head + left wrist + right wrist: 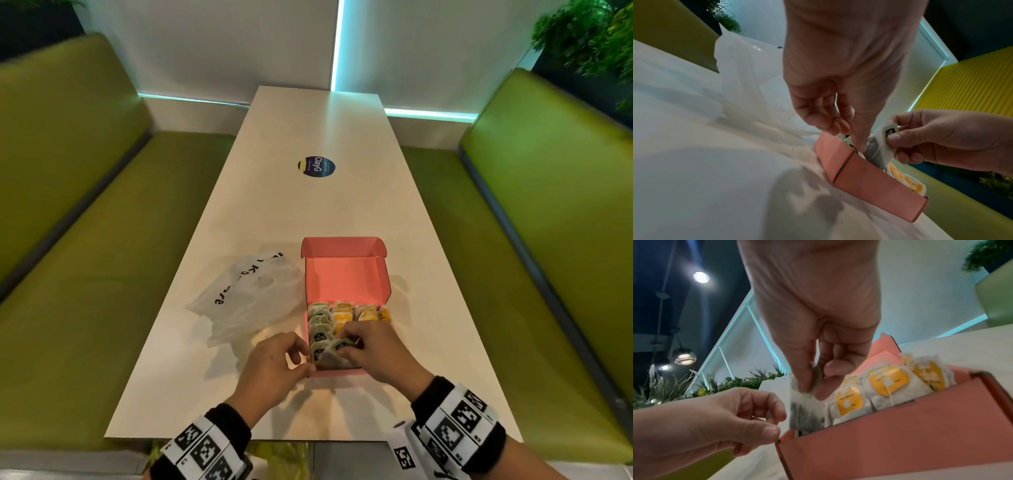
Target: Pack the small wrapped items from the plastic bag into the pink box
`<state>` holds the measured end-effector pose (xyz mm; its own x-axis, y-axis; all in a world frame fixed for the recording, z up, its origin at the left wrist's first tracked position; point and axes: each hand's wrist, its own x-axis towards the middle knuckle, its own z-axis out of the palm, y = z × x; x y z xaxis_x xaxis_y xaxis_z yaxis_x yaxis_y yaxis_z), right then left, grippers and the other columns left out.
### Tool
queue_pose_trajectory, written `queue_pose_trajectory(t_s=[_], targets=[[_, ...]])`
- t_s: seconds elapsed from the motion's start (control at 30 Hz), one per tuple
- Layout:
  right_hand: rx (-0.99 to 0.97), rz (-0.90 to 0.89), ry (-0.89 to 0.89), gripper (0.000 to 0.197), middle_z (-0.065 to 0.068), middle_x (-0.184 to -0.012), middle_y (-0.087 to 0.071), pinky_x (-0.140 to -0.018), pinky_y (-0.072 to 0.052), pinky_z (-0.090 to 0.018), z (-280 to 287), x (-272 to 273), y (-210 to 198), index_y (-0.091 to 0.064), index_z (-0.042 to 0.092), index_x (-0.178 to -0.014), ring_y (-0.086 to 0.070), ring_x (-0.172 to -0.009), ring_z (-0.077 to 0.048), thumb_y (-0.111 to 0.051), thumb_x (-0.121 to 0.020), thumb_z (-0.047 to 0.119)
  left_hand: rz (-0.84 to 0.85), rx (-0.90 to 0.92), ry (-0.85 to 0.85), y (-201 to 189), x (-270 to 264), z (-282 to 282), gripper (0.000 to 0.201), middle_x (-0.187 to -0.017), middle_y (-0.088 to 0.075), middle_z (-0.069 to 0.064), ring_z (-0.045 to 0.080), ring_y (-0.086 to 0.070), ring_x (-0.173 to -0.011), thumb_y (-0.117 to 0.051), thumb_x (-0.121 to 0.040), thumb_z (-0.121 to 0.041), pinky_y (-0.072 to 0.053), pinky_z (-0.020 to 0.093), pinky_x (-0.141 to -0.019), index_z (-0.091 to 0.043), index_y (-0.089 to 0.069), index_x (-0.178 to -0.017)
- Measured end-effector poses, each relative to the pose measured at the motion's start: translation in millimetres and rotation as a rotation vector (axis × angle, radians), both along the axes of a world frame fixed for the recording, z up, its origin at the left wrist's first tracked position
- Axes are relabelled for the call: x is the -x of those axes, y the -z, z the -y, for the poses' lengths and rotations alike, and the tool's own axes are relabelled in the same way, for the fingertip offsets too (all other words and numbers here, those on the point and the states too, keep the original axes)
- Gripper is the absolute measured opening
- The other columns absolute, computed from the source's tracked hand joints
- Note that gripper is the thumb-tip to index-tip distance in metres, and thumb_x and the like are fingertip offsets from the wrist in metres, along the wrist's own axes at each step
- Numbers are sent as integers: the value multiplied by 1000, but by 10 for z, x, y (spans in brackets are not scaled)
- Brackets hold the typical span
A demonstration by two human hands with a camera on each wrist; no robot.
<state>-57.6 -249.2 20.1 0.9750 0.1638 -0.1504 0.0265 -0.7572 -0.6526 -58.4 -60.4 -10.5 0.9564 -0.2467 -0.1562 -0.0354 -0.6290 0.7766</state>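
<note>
The pink box (346, 277) stands open on the table, lid up, with green-labelled tea bags (320, 325) in its left column and yellow-labelled ones (359, 313) to the right. My right hand (349, 349) pinches one tea bag (337, 353) by its top edge, lower end inside the near-left corner. The right wrist view shows the right hand (812, 389) holding this bag (805, 410) beside the yellow bags (888, 381). My left hand (301, 359) has its fingers curled, thumb touching the box's near-left corner, nothing in it. The plastic bag (246, 301) lies crumpled left of the box.
The white table (308, 212) runs away from me, with a round dark sticker (316, 167) in its middle. Green benches (85, 222) (531, 240) flank it on both sides. A plant (589, 34) stands at the back right.
</note>
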Motion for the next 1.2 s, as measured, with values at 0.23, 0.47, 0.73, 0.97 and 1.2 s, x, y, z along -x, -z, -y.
queue_pose_trajectory(t_s=[0.23, 0.47, 0.73, 0.97, 1.2], targets=[[164, -54, -104, 15, -4, -86, -64, -61, -31, -28, -127, -22, 103, -68, 18, -95, -54, -84, -21, -63, -81, 18, -22, -126, 17, 5, 7, 16, 22, -74, -61, -18, -7, -51, -59, -74, -75, -30, -37, 10, -54, -38, -53, -71], [266, -57, -120, 17, -10, -98, -66, -66, -37, -29, -227, -38, 117, -64, 15, -99, -58, -95, -28, -58, -83, 16, -29, -141, 12, 9, 10, 24, 19, -73, -61, -19, -5, -51, -61, -73, -76, -30, -34, 10, -52, -38, -56, -74], [302, -11, -202, 21, -12, -96, -67, -62, -32, -26, -226, 9, 79, -64, 13, -100, -59, -91, -28, -55, -83, 19, 91, -93, -20, 46, -93, 80, 17, -74, -58, -14, 2, -49, -66, -67, -82, -28, -35, 16, -59, -37, -63, -96], [330, -13, -203, 25, -11, -101, -65, -65, -32, -26, -236, 53, 106, -64, 16, -106, -58, -97, -27, -56, -83, 18, 130, -268, 74, -4, -188, 165, 16, -87, -55, -11, 13, -58, -88, -66, -81, -35, -46, 28, -73, -25, -66, -94], [345, -29, -208, 20, -15, -98, -63, -64, -34, -28, -231, 60, 141, -65, 14, -99, -57, -93, -32, -53, -83, 16, 236, -329, 66, -55, -181, 200, 13, -99, -58, -11, 13, -57, -92, -60, -85, -31, -42, 27, -67, -23, -64, -95]])
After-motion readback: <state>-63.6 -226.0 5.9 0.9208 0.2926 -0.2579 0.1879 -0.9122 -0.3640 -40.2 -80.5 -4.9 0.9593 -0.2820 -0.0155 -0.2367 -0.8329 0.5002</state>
